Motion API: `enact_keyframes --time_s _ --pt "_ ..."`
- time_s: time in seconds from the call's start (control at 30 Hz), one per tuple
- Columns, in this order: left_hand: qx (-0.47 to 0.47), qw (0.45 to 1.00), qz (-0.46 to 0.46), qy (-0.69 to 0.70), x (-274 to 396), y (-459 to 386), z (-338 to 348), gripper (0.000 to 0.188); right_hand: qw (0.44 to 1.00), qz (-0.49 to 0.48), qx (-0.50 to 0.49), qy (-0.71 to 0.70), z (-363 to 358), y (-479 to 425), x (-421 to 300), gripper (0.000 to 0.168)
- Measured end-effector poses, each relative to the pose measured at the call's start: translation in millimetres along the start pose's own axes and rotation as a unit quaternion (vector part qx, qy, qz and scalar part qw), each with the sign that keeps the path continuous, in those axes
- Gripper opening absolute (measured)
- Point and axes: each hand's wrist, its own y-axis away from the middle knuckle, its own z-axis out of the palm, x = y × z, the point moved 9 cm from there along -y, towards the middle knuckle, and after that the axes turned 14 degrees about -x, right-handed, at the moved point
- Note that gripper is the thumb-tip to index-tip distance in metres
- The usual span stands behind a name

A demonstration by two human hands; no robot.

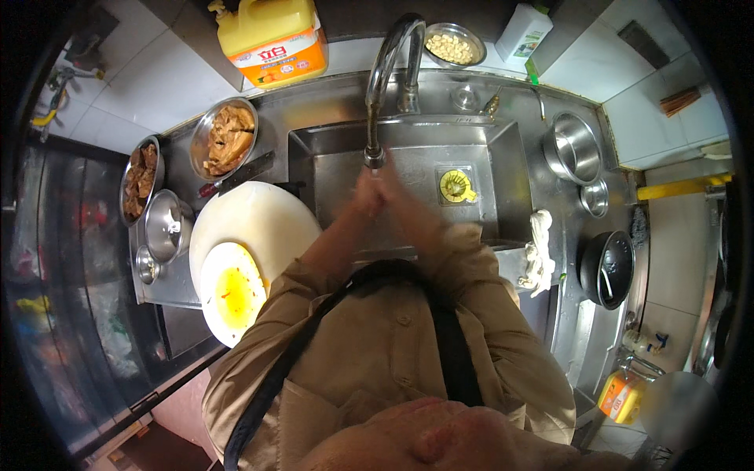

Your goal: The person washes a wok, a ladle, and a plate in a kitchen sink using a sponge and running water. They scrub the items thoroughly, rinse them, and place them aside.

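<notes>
Beneath the spout of a chrome gooseneck faucet [375,118], my left hand [367,193] and my right hand [390,179] are pressed together. Both are blurred, and their fingers are hard to make out. No object shows between them. They are over a stainless steel sink [406,226], left of its drain, where a yellow strainer [455,186] sits. To the left of the sink is a round white cutting board [271,218]. A cleaver [250,171] lies at the board's far edge, and a white plate [213,277] with orange oily liquid rests on its near side.
Left stand bowls of cooked meat [230,138] and dark brown chunks [140,182]. A yellow detergent jug [271,44], a bowl of pale nuts [450,48] and a white bottle [523,35] line the back ledge. Right are a white cloth [538,253], steel bowls [574,147] and a black bowl [607,271].
</notes>
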Motion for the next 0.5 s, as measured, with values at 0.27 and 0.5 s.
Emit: enact_keyframes --time_s 0.27,0.5 --pt "-0.08 0.966 0.202 -0.141 23 -39 -108 0.042 0.954 -0.033 0.033 0.296 48 9 -15 0.055" --pt "0.125 0.772 -0.078 -0.618 24 -12 -70 0.038 0.932 0.262 0.011 0.251 48 -2 56 0.05"
